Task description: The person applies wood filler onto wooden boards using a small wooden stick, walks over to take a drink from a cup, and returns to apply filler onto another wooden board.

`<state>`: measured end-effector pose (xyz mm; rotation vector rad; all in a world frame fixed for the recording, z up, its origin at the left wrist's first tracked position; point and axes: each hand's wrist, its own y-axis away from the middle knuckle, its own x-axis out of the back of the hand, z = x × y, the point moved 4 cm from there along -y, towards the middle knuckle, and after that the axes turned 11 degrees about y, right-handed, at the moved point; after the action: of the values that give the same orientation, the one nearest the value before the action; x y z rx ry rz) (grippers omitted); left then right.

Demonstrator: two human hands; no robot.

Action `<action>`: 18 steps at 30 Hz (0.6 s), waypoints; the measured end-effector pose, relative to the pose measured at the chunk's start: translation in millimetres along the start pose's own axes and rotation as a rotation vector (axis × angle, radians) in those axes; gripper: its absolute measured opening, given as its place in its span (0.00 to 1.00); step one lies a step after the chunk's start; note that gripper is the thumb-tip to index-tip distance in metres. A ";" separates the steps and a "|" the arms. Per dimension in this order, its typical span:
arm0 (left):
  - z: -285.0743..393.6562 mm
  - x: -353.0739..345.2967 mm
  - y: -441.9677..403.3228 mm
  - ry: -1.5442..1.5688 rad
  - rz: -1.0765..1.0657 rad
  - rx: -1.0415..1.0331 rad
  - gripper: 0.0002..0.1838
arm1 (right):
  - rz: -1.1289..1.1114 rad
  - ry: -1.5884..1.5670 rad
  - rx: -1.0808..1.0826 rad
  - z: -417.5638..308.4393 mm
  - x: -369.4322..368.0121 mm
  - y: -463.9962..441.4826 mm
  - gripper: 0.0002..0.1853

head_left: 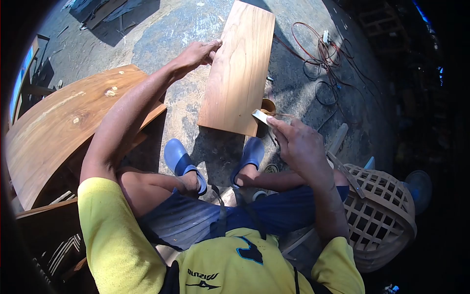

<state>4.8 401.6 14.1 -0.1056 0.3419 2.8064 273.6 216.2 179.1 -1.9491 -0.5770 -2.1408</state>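
Observation:
A light-brown wooden board with visible grain stands at a slant in front of me, its near end above my feet. At its upper left edge, my left hand grips the board, fingers curled at the edge. My right hand is closed around a small tool with a flat whitish end, possibly a brush or spatula; its kind is not clear. This tool is by the board's lower right corner, in front of a brown round container. A thin stick-like piece shows beside the container's rim.
On the left lies a large curved wooden panel. Tangled cables with a white plug or socket are on the concrete floor at upper right. A slatted wooden basket-like piece stands at right. My blue clogs are below the board.

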 end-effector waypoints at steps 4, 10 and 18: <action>-6.1 3.2 -5.2 -0.042 -0.004 0.023 0.33 | 0.074 -0.161 0.042 -23.3 -1.4 -3.7 0.16; -2.3 1.8 -2.7 -0.030 0.019 -0.018 0.33 | 0.145 -0.153 0.130 -54.2 -37.5 -25.9 0.21; 9.0 -1.3 2.9 -0.050 0.002 -0.045 0.34 | 0.079 -0.087 0.150 -54.2 -11.5 -35.5 0.18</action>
<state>4.8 400.7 23.6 -0.0448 0.2674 2.8136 211.6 225.1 159.0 -1.9569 -0.6444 -1.9165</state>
